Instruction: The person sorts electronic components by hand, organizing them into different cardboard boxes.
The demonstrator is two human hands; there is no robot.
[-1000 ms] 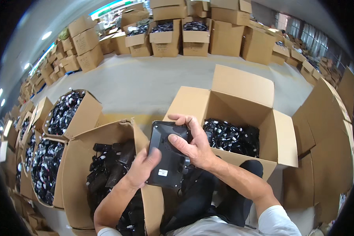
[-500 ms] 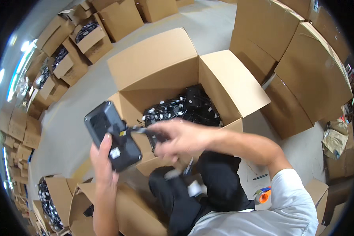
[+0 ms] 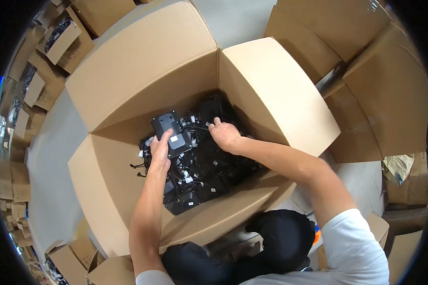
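A black rectangular device (image 3: 165,122) with a white label is gripped in my left hand (image 3: 160,148), thumb across its face. It is held inside the large open cardboard box (image 3: 142,102), over a layer of similar black units (image 3: 209,164) with tangled cables and white connectors. To the right of the device, my right hand (image 3: 226,135) is closed, its fingertips pinching a black cable (image 3: 197,127) that seems to run from the device. Part of that cable is lost among the others.
Tall cardboard cartons (image 3: 385,90) stand on the right, with a crumpled tan bag (image 3: 398,167) below them. Several open cartons (image 3: 64,42) with black items line the left. My knees (image 3: 283,237) are at the box's near side, and an orange tape roll (image 3: 317,234) lies beside them.
Both hands have moved forward and down into the box, carrying the device and its cable. The view has shifted closer over the box.
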